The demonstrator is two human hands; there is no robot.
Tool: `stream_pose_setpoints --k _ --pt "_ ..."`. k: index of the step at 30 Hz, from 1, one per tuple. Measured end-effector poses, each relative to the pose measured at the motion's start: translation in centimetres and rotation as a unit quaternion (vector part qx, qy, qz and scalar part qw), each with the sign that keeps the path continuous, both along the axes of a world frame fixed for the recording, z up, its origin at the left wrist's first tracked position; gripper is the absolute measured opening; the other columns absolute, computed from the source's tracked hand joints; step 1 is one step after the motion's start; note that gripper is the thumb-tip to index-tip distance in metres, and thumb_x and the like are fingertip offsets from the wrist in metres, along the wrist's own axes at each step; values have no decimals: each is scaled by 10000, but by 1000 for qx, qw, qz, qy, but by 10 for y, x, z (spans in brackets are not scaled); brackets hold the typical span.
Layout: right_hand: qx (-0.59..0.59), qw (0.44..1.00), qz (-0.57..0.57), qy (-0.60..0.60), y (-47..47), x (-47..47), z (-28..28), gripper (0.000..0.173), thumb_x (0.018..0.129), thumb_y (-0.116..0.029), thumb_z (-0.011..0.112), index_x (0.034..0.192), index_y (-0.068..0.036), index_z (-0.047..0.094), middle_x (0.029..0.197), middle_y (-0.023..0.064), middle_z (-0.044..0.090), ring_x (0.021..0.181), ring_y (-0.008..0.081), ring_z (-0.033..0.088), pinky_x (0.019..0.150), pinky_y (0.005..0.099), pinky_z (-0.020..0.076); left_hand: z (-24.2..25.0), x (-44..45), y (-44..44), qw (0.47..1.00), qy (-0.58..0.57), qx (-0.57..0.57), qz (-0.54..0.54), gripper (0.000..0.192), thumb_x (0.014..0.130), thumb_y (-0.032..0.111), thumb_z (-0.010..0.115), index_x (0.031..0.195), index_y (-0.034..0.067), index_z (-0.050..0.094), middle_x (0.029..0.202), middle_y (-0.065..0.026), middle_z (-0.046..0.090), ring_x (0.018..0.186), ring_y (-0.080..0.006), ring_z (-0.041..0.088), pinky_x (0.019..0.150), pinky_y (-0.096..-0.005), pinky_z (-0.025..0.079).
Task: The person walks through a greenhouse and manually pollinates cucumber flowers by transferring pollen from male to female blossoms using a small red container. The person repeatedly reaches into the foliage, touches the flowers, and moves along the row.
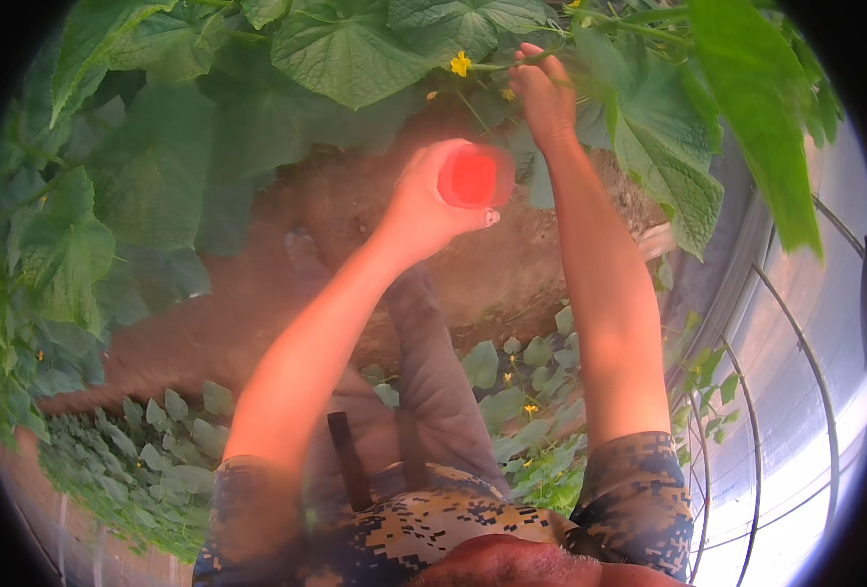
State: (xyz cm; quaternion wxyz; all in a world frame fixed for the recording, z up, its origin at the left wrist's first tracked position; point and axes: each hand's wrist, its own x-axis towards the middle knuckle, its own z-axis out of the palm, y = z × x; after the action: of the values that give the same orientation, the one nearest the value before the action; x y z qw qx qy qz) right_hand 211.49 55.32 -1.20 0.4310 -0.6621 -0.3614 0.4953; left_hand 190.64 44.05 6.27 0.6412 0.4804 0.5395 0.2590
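My left hand (429,191) is wrapped around a red, translucent cup-like container (476,176), seen from above near the middle of the view; what it contains cannot be made out. Up and to the right of it, my right hand (543,92) is raised among the vines, its fingertips closed around a thin green stem or young fruit. A yellow flower (460,64) is at the left end of that green piece. Broad cucumber-like leaves (352,59) hang to the left of my right hand, and another large leaf (664,147) is to its right.
A blurred long leaf (760,125) hangs close at the upper right. Brown soil (506,271) lies below, with lower leafy plants (147,447) behind me. Curved greenhouse ribs (807,352) and pale sheeting stand at the right. Dense foliage (66,249) lines the left side.
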Motion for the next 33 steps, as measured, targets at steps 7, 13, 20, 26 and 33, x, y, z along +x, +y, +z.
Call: stream_pose_setpoints --k 7,13,20,26,33 --pt "34 986 75 -145 -37 13 3 465 907 -221 743 1337 -64 668 1276 128 688 1113 197 653 969 339 518 -77 24 4 995 -57 -73 22 831 657 180 944 1368 12 547 1310 -117 619 1220 -209 600 1062 -360 488" --pt "56 973 92 -204 -49 18 -4 474 885 -208 809 1318 -63 684 1234 125 705 1085 172 660 938 328 531 -101 25 20 997 77 -8 -15 756 648 191 930 1308 19 605 1252 -122 663 1138 -240 648 1002 -389 514" --pt "37 960 138 -242 -59 34 -16 410 881 -145 817 1259 -38 699 1153 103 730 1038 156 673 894 310 547 -105 36 32 999 26 -19 -11 609 659 196 904 1196 9 686 1129 -117 737 1031 -228 697 933 -377 530" --pt "-30 993 110 25 -55 47 -19 329 890 -98 789 1190 -6 691 1111 101 724 1027 178 683 882 316 559 -109 42 30 994 92 -31 -42 538 675 267 889 1136 45 724 1098 -109 754 1019 -256 715 865 -405 557" --pt "-2 993 121 -15 -57 35 -11 322 890 -94 776 1187 -10 682 1085 95 722 987 167 687 844 318 562 -106 49 28 997 49 59 23 649 673 134 872 1274 31 652 1242 -110 708 1103 -250 690 941 -378 537"
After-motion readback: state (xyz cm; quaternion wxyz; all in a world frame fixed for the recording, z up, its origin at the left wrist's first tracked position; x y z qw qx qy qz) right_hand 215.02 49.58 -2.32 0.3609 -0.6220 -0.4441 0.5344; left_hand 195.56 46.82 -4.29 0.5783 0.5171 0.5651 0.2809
